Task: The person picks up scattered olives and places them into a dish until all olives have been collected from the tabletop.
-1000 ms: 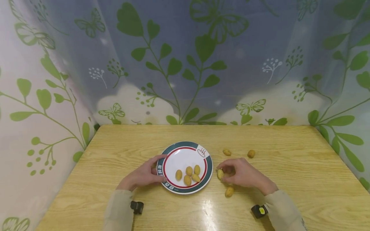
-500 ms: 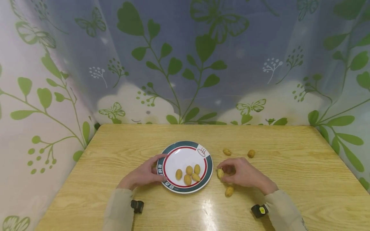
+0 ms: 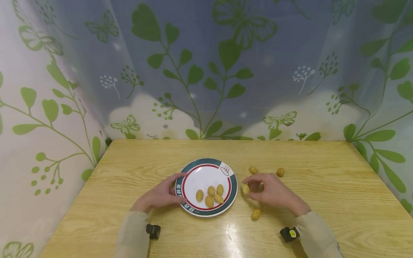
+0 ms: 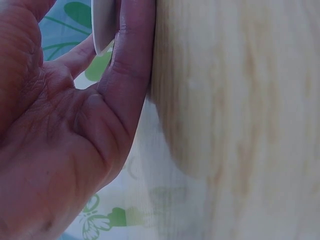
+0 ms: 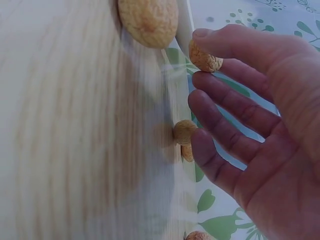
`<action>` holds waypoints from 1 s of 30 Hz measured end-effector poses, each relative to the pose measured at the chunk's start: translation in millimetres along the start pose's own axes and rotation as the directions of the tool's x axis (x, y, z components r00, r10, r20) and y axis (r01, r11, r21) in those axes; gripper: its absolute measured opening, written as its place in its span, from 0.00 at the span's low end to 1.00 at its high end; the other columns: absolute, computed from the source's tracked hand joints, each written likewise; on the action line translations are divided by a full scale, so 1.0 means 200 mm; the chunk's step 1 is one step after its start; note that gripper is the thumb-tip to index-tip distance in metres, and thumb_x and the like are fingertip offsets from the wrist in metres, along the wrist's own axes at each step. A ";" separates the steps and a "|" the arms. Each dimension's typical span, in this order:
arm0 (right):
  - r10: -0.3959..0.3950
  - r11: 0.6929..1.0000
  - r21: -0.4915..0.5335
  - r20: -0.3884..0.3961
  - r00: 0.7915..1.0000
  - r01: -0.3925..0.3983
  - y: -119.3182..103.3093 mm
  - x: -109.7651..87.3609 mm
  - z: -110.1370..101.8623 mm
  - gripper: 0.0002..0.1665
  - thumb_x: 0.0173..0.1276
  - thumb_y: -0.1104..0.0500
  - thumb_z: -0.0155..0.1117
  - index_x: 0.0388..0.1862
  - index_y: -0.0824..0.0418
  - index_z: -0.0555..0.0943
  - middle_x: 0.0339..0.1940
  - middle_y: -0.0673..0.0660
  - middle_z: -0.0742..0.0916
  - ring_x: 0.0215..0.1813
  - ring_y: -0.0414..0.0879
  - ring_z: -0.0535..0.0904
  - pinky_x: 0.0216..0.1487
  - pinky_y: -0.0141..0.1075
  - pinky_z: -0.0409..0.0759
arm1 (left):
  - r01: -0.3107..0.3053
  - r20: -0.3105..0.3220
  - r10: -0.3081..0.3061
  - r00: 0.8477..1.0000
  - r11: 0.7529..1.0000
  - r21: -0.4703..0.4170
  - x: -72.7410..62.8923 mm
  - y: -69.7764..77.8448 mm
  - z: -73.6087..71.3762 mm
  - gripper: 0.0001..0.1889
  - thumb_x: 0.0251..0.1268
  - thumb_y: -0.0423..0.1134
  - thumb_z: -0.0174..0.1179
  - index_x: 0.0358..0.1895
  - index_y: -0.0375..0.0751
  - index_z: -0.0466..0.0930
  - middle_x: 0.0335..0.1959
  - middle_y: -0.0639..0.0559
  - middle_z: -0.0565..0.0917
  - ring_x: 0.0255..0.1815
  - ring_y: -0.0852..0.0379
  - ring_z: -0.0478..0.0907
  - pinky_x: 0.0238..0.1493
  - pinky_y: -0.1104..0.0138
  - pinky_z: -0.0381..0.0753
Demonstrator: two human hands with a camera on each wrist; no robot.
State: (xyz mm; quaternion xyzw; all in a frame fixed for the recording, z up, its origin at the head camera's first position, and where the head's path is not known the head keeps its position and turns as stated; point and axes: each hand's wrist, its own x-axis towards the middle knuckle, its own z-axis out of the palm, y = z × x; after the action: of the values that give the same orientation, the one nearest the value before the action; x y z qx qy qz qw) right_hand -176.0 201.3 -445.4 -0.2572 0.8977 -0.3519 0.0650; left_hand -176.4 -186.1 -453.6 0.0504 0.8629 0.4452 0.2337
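In the head view my left hand (image 3: 161, 193) holds the left rim of a round white plate (image 3: 206, 173) with a dark green border, thumb over the edge. Its other fingers are partly hidden beneath the plate; the plate's white edge (image 4: 104, 25) shows between fingers in the left wrist view. Several wrinkled yellow oval fruits (image 3: 209, 201) lie on the plate's near half. Just right of the plate, my right hand (image 3: 274, 191) pinches another wrinkled fruit (image 5: 204, 59) between thumb and fingertips, above the wooden table (image 3: 145, 154). The remaining fingers of that hand are loosely bent.
One loose fruit (image 3: 256, 214) lies on the table nearer me, below the right hand. Beyond that hand lie a fruit (image 3: 253, 170) and a browner one (image 3: 280, 172). A patterned curtain (image 3: 200, 89) surrounds the table's back and sides.
My right hand has raised its pinched fruit slightly off the table, moving a little away from me. A fruit behind it is now partly covered. The left hand and plate have stayed put.
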 end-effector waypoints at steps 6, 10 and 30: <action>-0.013 1.000 0.004 -0.021 1.000 0.013 0.00 0.02 -0.01 0.20 0.61 0.57 0.77 0.53 0.58 0.87 0.37 0.47 0.89 0.40 0.39 0.82 0.40 0.33 0.80 | -0.014 0.011 0.014 1.000 1.000 -0.013 0.00 0.00 0.00 0.47 0.57 0.40 0.76 0.79 0.55 0.61 0.59 0.45 0.79 0.43 0.55 0.81 0.49 0.62 0.82; -0.025 1.000 -0.006 -0.049 0.998 0.025 0.00 0.02 0.01 0.20 0.61 0.57 0.77 0.53 0.56 0.87 0.36 0.46 0.89 0.39 0.38 0.82 0.39 0.31 0.79 | -0.004 0.007 0.004 1.000 1.000 -0.017 0.00 0.00 0.00 0.47 0.56 0.40 0.77 0.78 0.56 0.61 0.59 0.45 0.79 0.43 0.55 0.81 0.48 0.62 0.82; -0.046 0.998 0.035 -0.074 0.996 0.048 -0.07 0.11 0.04 0.20 0.62 0.57 0.77 0.54 0.56 0.87 0.43 0.50 0.90 0.41 0.41 0.83 0.37 0.30 0.81 | -0.005 0.009 0.005 1.000 1.000 -0.002 0.00 0.00 0.00 0.46 0.57 0.41 0.76 0.79 0.55 0.61 0.55 0.46 0.82 0.44 0.55 0.82 0.50 0.61 0.82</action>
State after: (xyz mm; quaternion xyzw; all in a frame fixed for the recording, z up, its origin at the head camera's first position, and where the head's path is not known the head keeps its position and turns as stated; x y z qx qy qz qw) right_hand -185.6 176.3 -440.4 -0.2640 0.8864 -0.3792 0.0285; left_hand -176.7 -186.8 -454.1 0.0545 0.8612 0.4466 0.2364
